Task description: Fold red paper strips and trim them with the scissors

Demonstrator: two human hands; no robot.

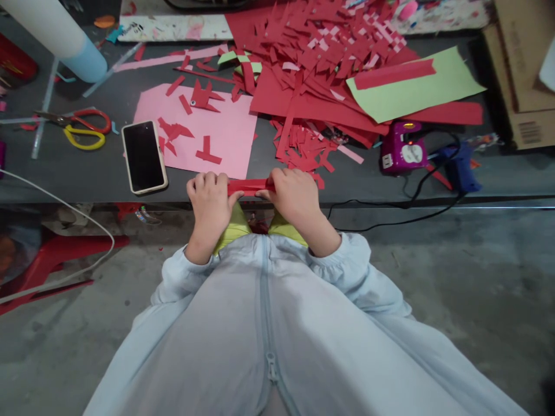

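Near the centre of the frame, at the near edge of the tabletop, a red paper strip that looks folded or layered stretches between two bare hands. Its long axis runs nearly level across the picture, from one hand to the other. The left hand grips its left end, thumb on the near side; the right hand grips the right end in much the same way, and only the middle stretch shows between them. Neither hand is nearer: the strip touches both. Just above it in the frame, a pink sheet carries small red pieces. A phone lies left of the left hand, with scissors farther out. A heap of red scraps covers the upper centre; a purple box and a blue glue gun lie toward the right, well apart from the right hand. Whether the strip rests on the tabletop or is held off it, I cannot tell.
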